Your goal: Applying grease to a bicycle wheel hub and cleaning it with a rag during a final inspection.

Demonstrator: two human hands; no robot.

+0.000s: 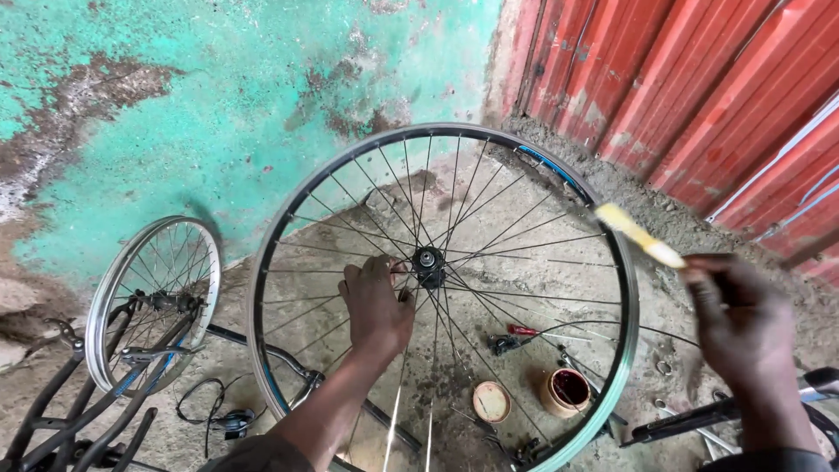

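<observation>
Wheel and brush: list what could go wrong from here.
1. The left hand grips the wheel only by the spokes near the hub; if the wheel turns, fingers could be pinched.
2. The open jar sits on the floor just behind the rim; a swing of the wheel could tip it.
3. The brush in the right hand is blurred beside the rim, so it may smear or miss.

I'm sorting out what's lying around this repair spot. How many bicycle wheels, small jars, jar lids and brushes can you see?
Bicycle wheels: 2 (large wheel, held near the hub by the left hand; small wheel)
Jars: 1 (jar)
Lids: 1 (lid)
Brushes: 1 (brush, in the right hand)
Total: 5
</observation>
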